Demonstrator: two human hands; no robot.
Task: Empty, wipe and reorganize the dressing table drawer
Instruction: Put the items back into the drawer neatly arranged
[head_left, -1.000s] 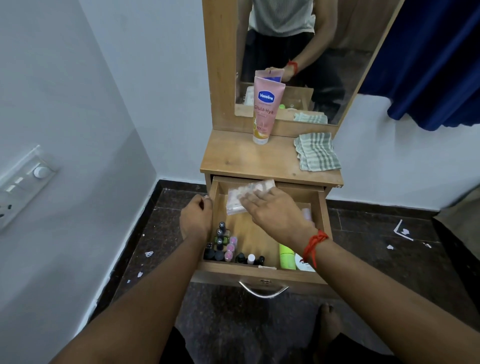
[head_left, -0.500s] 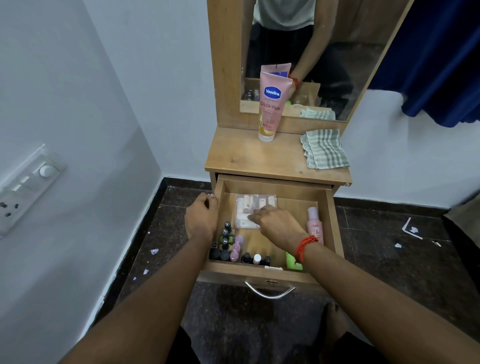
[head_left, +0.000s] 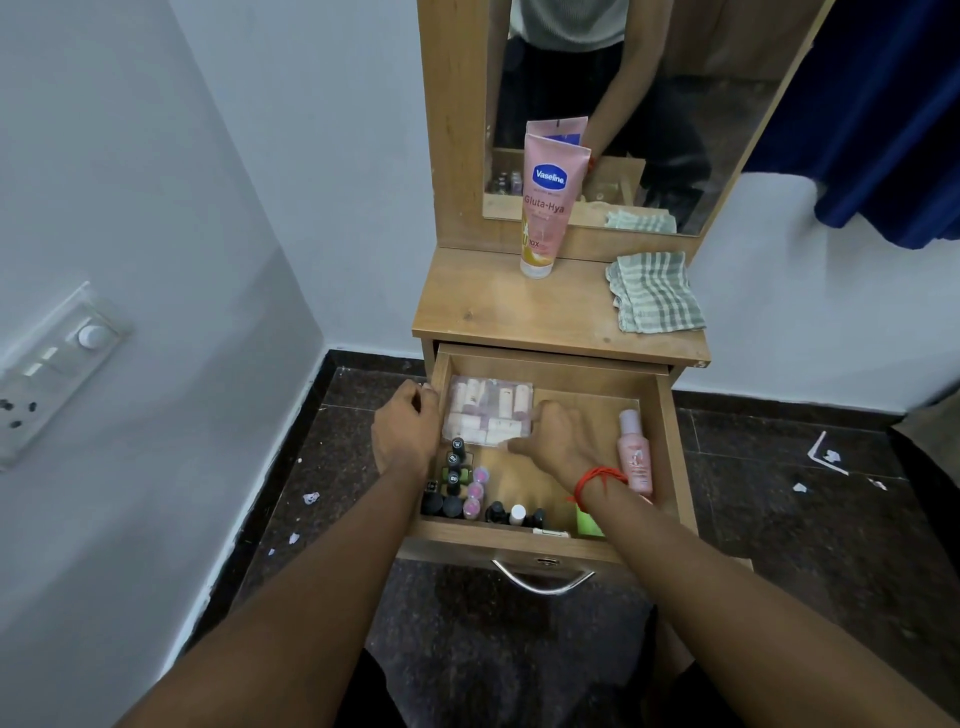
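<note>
Gripping the left wall of the light-brown wooden drawer (head_left: 666, 447), my left hand (head_left: 408, 434) had its fingers curled over the rim, and the drawer stood pulled well out.

My right hand (head_left: 561, 441), red thread (head_left: 597, 478) at the wrist, was down inside. Its fingers were bent onto the right edge of the clear plastic packet of small pale tubes (head_left: 488, 410). Pinching or only pressing: I could not tell.

- Packet lay flat in the back corner, between my two hands, touching the right one.
- Small dark and pink capped bottles (head_left: 457, 488) stood in rows just by my left wrist and along the front wall, nearer me than my right hand.
- Slim pink bottle (head_left: 635, 452) lay on its side just right of my right wrist.
- Flat bright-green item (head_left: 589, 522) sat half hidden under my right forearm.
- Bare wood showed around my right hand.

Well beyond both hands, on the wooden tabletop (head_left: 498, 306): tall pink Vaseline tube (head_left: 548, 202), upright against the mirror, and folded green-and-white striped cloth (head_left: 657, 293), off to the right.

Judgement on progress: the neat rows suggested reorganising was under way, not emptying. Whether the wipe was done, the wood did not tell. Left, as I read it: settle the packet, bring the tube back in, close the drawer.
</note>
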